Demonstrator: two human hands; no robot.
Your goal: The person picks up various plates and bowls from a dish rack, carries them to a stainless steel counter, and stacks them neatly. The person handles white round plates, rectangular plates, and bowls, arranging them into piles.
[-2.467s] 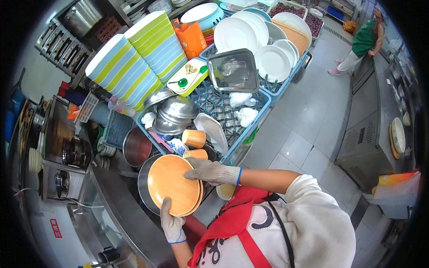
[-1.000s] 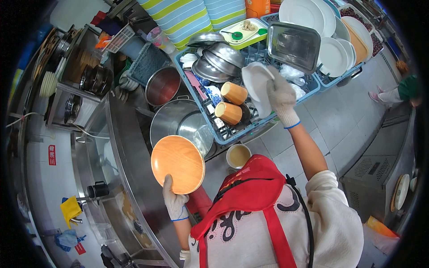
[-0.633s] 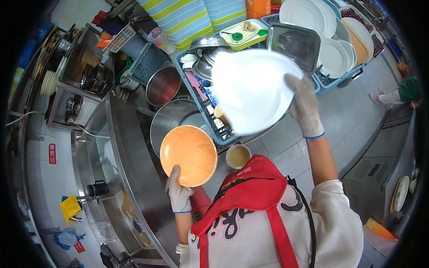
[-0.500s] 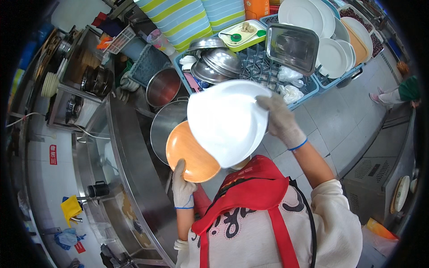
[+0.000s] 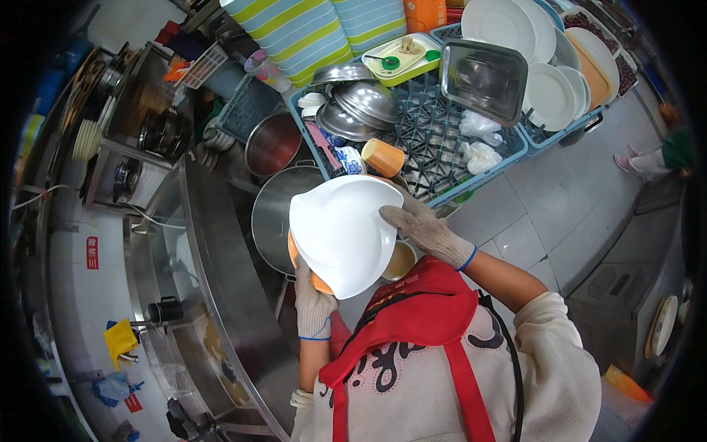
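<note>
Both my hands wear knitted gloves with blue cuffs. My left hand (image 5: 315, 306) is closed on the edge of an orange plate (image 5: 319, 283), mostly hidden under a white curved-rim bowl (image 5: 346, 232). With my right hand (image 5: 431, 232) I grip the white bowl's right rim, thumb on top and fingers out of sight beneath. The bowl lies over the plate, in front of my red apron. Just beyond are a blue crate (image 5: 479, 178), an orange cup (image 5: 383, 158) on its side and overturned metal bowls (image 5: 364, 103).
Large steel pots (image 5: 276, 214) stand left of the crate, beside a steel sink counter (image 5: 221, 272). A rectangular steel tray (image 5: 482, 81) rests on the crate. White plates (image 5: 501, 29) stand in a rack behind. Another person's legs (image 5: 652, 158) show at the far right.
My right hand has brought the white bowl down and left over the orange plate, now mostly covered. The orange cup in the crate has come into sight.
</note>
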